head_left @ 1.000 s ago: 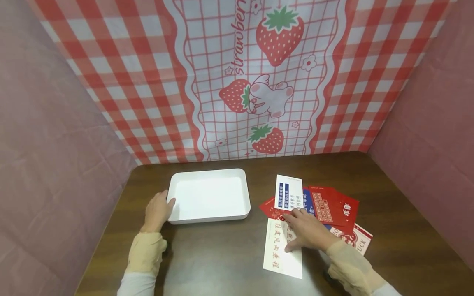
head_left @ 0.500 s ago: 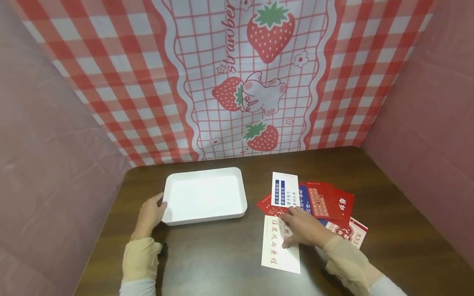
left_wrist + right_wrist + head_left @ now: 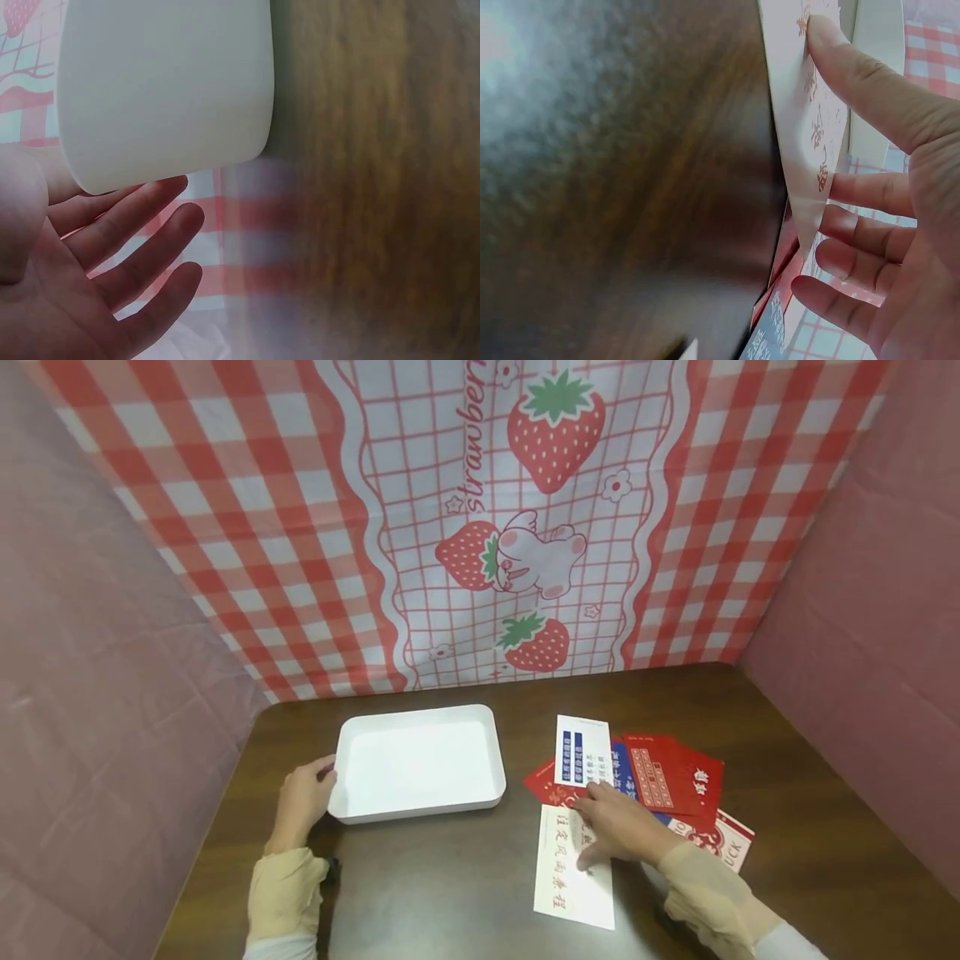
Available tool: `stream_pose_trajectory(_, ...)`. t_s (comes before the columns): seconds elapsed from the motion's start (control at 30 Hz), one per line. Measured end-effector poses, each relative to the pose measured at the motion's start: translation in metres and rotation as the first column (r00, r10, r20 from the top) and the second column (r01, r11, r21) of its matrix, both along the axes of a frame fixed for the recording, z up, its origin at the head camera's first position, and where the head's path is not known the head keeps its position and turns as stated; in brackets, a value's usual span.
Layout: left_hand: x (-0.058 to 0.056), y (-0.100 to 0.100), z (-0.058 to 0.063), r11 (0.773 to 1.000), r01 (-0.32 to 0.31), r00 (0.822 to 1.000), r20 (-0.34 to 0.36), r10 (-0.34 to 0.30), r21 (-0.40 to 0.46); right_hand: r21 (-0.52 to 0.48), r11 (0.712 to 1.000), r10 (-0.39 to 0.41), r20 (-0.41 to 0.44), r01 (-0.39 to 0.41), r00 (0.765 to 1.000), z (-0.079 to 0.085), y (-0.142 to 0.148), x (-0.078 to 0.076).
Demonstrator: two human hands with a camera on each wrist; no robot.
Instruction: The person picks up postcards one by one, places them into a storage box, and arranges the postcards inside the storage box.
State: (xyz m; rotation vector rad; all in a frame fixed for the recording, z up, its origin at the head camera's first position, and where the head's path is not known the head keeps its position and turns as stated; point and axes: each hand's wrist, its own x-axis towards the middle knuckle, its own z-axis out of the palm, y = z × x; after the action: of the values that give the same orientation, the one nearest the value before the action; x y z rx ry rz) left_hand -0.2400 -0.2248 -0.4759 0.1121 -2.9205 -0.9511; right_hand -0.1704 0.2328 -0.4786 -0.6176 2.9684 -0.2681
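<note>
My left hand (image 3: pixel 303 802) is at the left end of a white rectangular tray (image 3: pixel 416 814), thumb by the rim. In the left wrist view its fingers (image 3: pixel 154 259) spread loosely beside the tray's outer wall. My right hand (image 3: pixel 626 828) rests over a cream card (image 3: pixel 555 902) with red handwritten-style characters, thumb and fingers apart. Its thumb touches that card in the right wrist view. The other fingertips reach the lower edge of a white card (image 3: pixel 576 756) with blue blocks of print. Part of the cream card is hidden under the hand.
Right of the hand, red cards (image 3: pixel 690 777), a blue card (image 3: pixel 622 768) and a white card reading LUCK (image 3: pixel 731 847) overlap in a fanned pile on the brown table (image 3: pixel 435 885). A strawberry-print checked cloth (image 3: pixel 525 560) hangs behind, with pink cloth at both sides.
My left thumb has drawn back from over the tray's inside to its left rim. The right hand stays on the cards. The head view has shifted slightly.
</note>
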Motion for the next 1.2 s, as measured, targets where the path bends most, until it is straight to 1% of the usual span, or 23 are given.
stream_pose_trajectory(0.1,-0.002,0.001,0.001,1.000,0.007,1.000,-0.013,-0.007,0.000,0.000,1.000,0.024,-0.027,-0.024,0.999,-0.001,0.001,-0.001)
stream_pose_trajectory(0.13,-0.003,0.002,0.001,1.000,0.010,1.000,-0.015,-0.010,0.001,-0.011,1.000,0.015,-0.016,-0.015,1.000,-0.001,0.002,-0.001)
stream_pose_trajectory(0.2,-0.004,0.002,0.001,1.000,0.014,1.000,-0.021,-0.014,0.002,-0.061,0.998,-0.014,0.035,0.016,0.999,0.000,0.002,-0.003)
stream_pose_trajectory(0.27,-0.005,0.001,-0.001,1.000,0.013,0.999,-0.030,-0.013,0.007,-0.121,0.991,-0.044,0.101,0.056,0.994,0.002,0.002,-0.005)
stream_pose_trajectory(0.33,-0.005,0.001,-0.002,1.000,0.014,0.999,-0.036,-0.014,0.005,-0.171,0.978,-0.086,0.183,0.118,0.979,0.003,0.003,-0.008)
stream_pose_trajectory(0.37,-0.005,0.002,-0.003,1.000,0.014,0.999,-0.038,-0.014,0.005,-0.191,0.972,-0.096,0.212,0.137,0.973,0.004,0.004,-0.009)
stream_pose_trajectory(0.53,-0.006,0.002,-0.004,1.000,0.009,0.999,-0.047,-0.008,0.020,-0.230,0.961,-0.086,0.288,0.156,0.954,0.007,0.009,-0.015)
stream_pose_trajectory(0.6,-0.005,0.001,-0.003,1.000,0.006,0.998,-0.058,-0.005,0.027,-0.244,0.958,-0.067,0.310,0.148,0.948,0.008,0.010,-0.016)
stream_pose_trajectory(0.7,-0.005,0.000,-0.001,1.000,0.005,0.998,-0.068,-0.003,0.030,-0.257,0.948,-0.087,0.364,0.190,0.927,0.009,0.012,-0.018)
stream_pose_trajectory(0.73,-0.005,-0.001,-0.001,1.000,0.005,0.998,-0.067,-0.003,0.031,-0.264,0.945,-0.084,0.373,0.192,0.924,0.009,0.013,-0.018)
stream_pose_trajectory(0.83,-0.004,-0.001,-0.001,1.000,0.005,0.998,-0.057,-0.004,0.026,-0.307,0.932,-0.056,0.402,0.192,0.914,0.010,0.018,-0.018)
stream_pose_trajectory(0.9,-0.004,-0.001,-0.002,1.000,0.006,0.999,-0.050,-0.005,0.028,-0.351,0.924,0.004,0.404,0.151,0.915,0.011,0.023,-0.019)
stream_pose_trajectory(0.97,-0.004,-0.001,-0.003,0.999,0.006,0.999,-0.044,-0.005,0.035,-0.410,0.904,0.070,0.423,0.122,0.904,0.013,0.028,-0.021)
stream_pose_trajectory(1.03,-0.003,0.000,-0.004,0.999,0.004,0.999,-0.040,-0.002,0.047,-0.472,0.875,0.134,0.443,0.104,0.887,0.017,0.033,-0.024)
stream_pose_trajectory(1.13,-0.002,0.000,-0.005,0.999,-0.005,0.999,-0.042,0.007,0.050,-0.554,0.822,0.194,0.489,0.131,0.851,0.024,0.039,-0.028)
stream_pose_trajectory(1.2,-0.002,0.000,-0.004,0.999,-0.011,0.999,-0.045,0.013,0.048,-0.595,0.790,0.220,0.499,0.147,0.838,0.029,0.042,-0.032)
